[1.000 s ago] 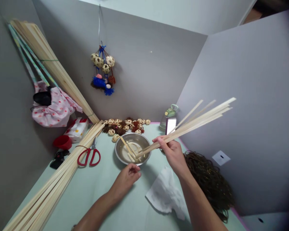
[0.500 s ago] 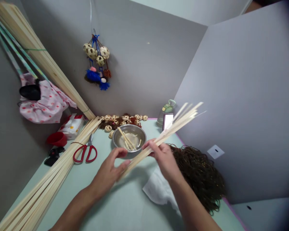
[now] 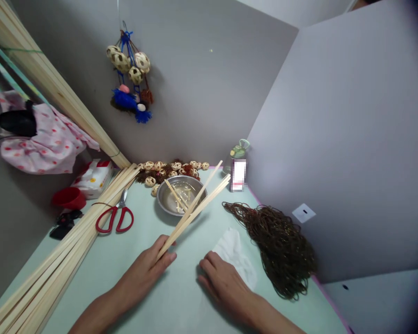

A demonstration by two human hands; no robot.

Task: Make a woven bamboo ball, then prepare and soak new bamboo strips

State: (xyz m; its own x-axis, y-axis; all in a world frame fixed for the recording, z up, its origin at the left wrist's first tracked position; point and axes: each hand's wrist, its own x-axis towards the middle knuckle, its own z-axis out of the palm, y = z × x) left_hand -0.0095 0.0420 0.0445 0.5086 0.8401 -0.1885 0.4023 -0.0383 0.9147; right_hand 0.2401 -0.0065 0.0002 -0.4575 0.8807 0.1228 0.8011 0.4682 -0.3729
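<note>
My left hand (image 3: pixel 156 260) is closed around the lower ends of a few pale, flat bamboo strips (image 3: pixel 198 206). The strips slant up and to the right, fanning apart in front of a metal bowl (image 3: pixel 162 206). Water and short strip pieces are visible in the bowl. Lower on the table, my right hand (image 3: pixel 225 280) rests with its fingers curled over the left edge of a white cloth (image 3: pixel 235 253). Its fingertips partly hide that edge.
Red-handled scissors (image 3: pixel 114 219) lie beside a long bundle of strips (image 3: pixel 66 264) on the left. Dark cord (image 3: pixel 282 246) is heaped on the right. Small woven balls (image 3: pixel 158 166) line the back, near a bottle (image 3: pixel 240 148). A red cup (image 3: pixel 69 198) stands left.
My right hand has left the strips and come down onto the white cloth. The left hand now holds the strips alone, lower and further left. The view has shifted slightly.
</note>
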